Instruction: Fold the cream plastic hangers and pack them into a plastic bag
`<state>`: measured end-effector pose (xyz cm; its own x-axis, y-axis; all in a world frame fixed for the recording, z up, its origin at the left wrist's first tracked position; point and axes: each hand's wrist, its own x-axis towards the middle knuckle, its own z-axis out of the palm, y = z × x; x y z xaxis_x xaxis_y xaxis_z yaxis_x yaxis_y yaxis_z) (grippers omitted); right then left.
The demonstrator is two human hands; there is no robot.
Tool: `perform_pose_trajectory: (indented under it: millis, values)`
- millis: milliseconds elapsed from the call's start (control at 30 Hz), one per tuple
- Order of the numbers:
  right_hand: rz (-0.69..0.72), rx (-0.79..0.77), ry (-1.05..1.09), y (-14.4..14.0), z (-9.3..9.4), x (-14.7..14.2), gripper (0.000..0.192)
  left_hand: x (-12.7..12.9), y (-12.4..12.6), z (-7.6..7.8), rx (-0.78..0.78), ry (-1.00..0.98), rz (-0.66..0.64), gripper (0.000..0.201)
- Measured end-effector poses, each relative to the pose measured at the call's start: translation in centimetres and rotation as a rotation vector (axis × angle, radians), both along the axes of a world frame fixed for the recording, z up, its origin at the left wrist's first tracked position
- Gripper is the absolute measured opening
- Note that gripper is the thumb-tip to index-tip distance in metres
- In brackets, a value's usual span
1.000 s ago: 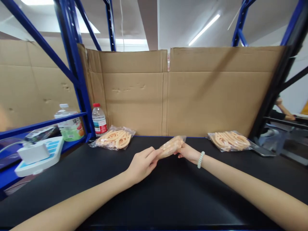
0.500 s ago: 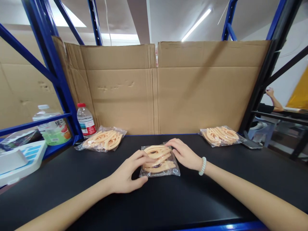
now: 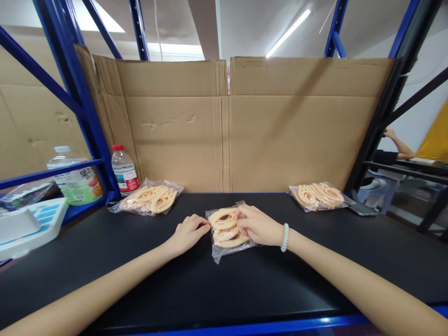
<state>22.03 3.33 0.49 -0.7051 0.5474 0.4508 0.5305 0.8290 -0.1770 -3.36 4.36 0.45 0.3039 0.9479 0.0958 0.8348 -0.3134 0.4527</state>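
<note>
1. Since half a second ago the clear bag of peach-coloured loops (image 3: 227, 229) has turned a little and shifted toward the right hand (image 3: 257, 226), which now lies partly on top of it instead of beside its far corner; the left hand (image 3: 187, 233) has slid off the bag's near edge and sits at its left side.
2. Right hand: fingers curled down over the bag's right half, pressing it flat to the black surface (image 3: 224, 289). No closed grip shows (the palm hides the underside of the fingers, so whether any film is pinched cannot be told).
3. Left hand: loosely bent, fingertips just touching the bag's left edge, holding nothing.
4. Where the bag is: flat on the surface, mid-width, between the two hands, its loose film sticking out at the near corner.
5. How far along: judging by how things lie, this bag is set down and being smoothed or squared; it is not yet released, since both hands are in contact.
6. Around it: two similar filled bags lie further back, one at the left (image 3: 149, 198) and one at the right (image 3: 317, 195), both well apart from the hands, in front of the cardboard wall (image 3: 245, 126).
7. A red-capped water bottle (image 3: 123, 171) stands by the left bag.
</note>
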Motion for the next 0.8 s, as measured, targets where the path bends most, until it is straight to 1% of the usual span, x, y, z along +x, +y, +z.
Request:
perform_pose_trajectory:
  millis: [67, 167, 233, 333, 433, 567, 700, 800]
  values:
    - [0.022, -0.015, 0.033, 0.0, 0.3, -0.3, 0.023, 0.3, 0.3, 0.3, -0.025, -0.008, 0.022, 0.04]
    - [0.049, -0.041, 0.081, -0.2, 0.7, -0.6, 0.025, 0.5, 0.7, 0.4, -0.034, -0.016, 0.024, 0.04]
    - [0.056, -0.055, 0.099, -0.3, 1.1, -0.7, 0.026, 0.4, 0.9, 0.3, -0.036, -0.032, 0.006, 0.038]
    - [0.046, -0.07, 0.105, -0.4, 1.6, -0.2, 0.025, 0.2, 1.1, 0.1, -0.062, -0.087, -0.058, 0.035]
    - [0.011, -0.073, 0.093, -0.5, 2.2, 1.1, 0.023, -0.1, 1.3, -0.1, -0.084, -0.162, -0.114, 0.031]
    - [-0.085, -0.053, 0.093, -0.6, 3.2, 4.0, 0.021, -0.4, 1.2, 0.0, -0.078, -0.237, -0.122, 0.029]
    - [-0.182, -0.081, 0.106, -0.8, 4.0, 6.6, 0.021, -0.6, 1.2, 0.3, -0.063, -0.255, -0.08, 0.029]
    - [-0.231, -0.08, 0.163, -1.0, 4.3, 6.9, 0.024, -1.0, 1.5, 0.2, -0.036, -0.202, 0.006, 0.036]
